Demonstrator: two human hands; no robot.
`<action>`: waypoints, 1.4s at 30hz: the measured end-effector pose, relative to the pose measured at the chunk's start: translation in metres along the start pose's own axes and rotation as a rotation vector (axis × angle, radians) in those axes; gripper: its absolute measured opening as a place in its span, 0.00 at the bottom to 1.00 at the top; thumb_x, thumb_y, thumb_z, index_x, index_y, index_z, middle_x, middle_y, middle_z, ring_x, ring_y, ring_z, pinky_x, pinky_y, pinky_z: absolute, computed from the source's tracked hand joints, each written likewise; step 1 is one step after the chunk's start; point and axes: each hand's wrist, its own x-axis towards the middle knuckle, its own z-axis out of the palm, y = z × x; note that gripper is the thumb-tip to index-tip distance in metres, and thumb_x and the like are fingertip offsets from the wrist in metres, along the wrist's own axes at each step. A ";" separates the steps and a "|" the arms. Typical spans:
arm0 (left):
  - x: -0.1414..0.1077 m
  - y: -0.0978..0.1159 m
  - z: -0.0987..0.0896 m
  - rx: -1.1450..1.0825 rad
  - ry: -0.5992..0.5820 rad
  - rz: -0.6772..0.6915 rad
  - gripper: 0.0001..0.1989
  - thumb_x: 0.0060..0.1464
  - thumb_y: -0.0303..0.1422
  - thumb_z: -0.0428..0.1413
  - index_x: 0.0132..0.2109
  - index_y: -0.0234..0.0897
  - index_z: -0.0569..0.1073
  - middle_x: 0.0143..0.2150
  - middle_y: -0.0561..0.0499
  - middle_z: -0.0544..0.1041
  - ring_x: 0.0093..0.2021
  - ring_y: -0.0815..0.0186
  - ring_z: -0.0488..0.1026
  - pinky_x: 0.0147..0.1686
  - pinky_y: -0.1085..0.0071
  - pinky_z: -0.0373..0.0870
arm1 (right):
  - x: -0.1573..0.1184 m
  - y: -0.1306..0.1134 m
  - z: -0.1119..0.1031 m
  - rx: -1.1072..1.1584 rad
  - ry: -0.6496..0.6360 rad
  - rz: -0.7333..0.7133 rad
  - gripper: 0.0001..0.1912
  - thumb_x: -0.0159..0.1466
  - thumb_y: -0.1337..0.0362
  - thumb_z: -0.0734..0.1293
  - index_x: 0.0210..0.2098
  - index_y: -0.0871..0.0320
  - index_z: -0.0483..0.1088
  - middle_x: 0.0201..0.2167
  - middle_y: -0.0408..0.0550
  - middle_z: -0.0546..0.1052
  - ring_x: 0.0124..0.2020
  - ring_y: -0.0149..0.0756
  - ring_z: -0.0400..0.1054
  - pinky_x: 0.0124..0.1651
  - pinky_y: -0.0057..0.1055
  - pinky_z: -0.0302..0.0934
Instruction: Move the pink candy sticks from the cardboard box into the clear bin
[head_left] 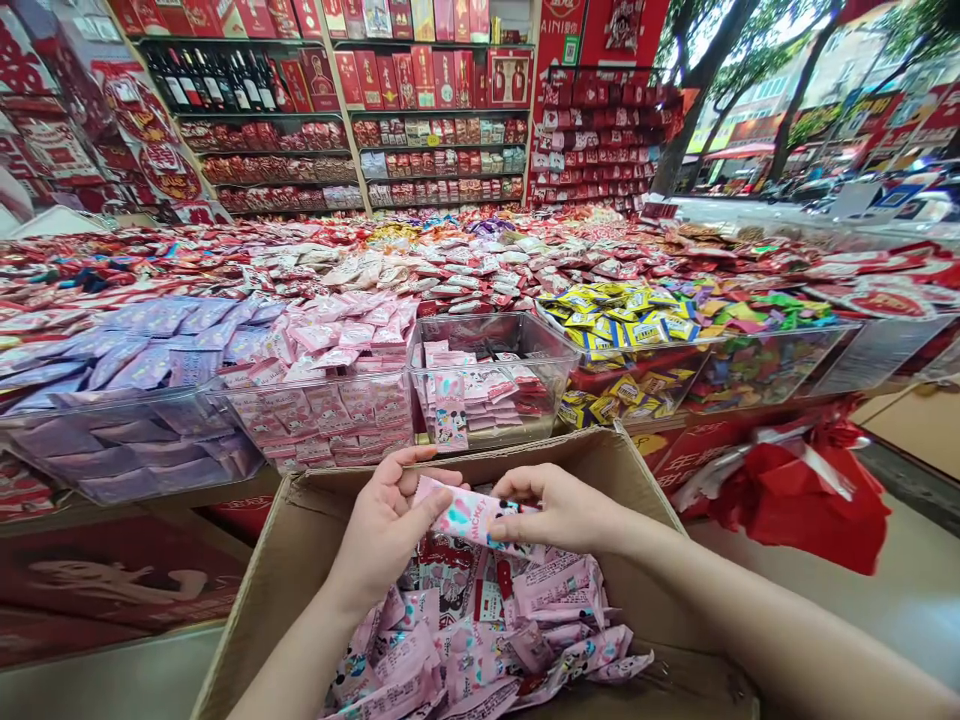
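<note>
A pink candy packet [471, 512] printed with "Mickey" and cartoon mice is stretched between my two hands. My left hand [390, 515] pinches its left end with the thumb on top. At the other end, my right hand [559, 508] grips it, thumb across the printed mice. Both hands are above an open cardboard box [630, 475], in which many similar pink packets [480, 650] lie loose, some red and white ones among them. Just beyond the box stands a clear plastic bin [517, 340], partly filled, with a pink Mickey packet [450, 410] upright against its front wall.
Neighbouring clear bins hold purple packets [150, 350], light pink packets [337, 400] and yellow packets [630, 320]. A red plastic bag [802, 490] hangs at the right. Shelves [442, 128] with boxes and bottles rise at the back.
</note>
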 end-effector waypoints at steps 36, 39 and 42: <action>0.004 -0.018 -0.013 0.172 -0.012 -0.053 0.08 0.49 0.35 0.54 0.37 0.37 0.70 0.30 0.52 0.75 0.31 0.68 0.72 0.36 0.69 0.70 | 0.135 -0.081 -0.084 -0.111 -0.221 0.271 0.15 0.41 0.66 0.74 0.23 0.62 0.64 0.18 0.43 0.72 0.24 0.32 0.70 0.32 0.33 0.69; 0.004 -0.021 -0.014 0.184 -0.038 -0.063 0.08 0.50 0.35 0.54 0.37 0.37 0.71 0.31 0.52 0.75 0.31 0.67 0.73 0.36 0.69 0.70 | 0.134 -0.083 -0.081 -0.121 -0.196 0.269 0.11 0.46 0.69 0.72 0.21 0.62 0.63 0.16 0.42 0.71 0.24 0.33 0.71 0.32 0.32 0.69; 0.005 -0.023 -0.014 0.193 -0.060 -0.077 0.08 0.50 0.35 0.53 0.37 0.37 0.70 0.31 0.52 0.75 0.32 0.68 0.73 0.36 0.70 0.70 | 0.133 -0.085 -0.077 -0.043 -0.121 0.233 0.09 0.51 0.73 0.68 0.19 0.61 0.62 0.14 0.42 0.70 0.24 0.32 0.71 0.32 0.31 0.69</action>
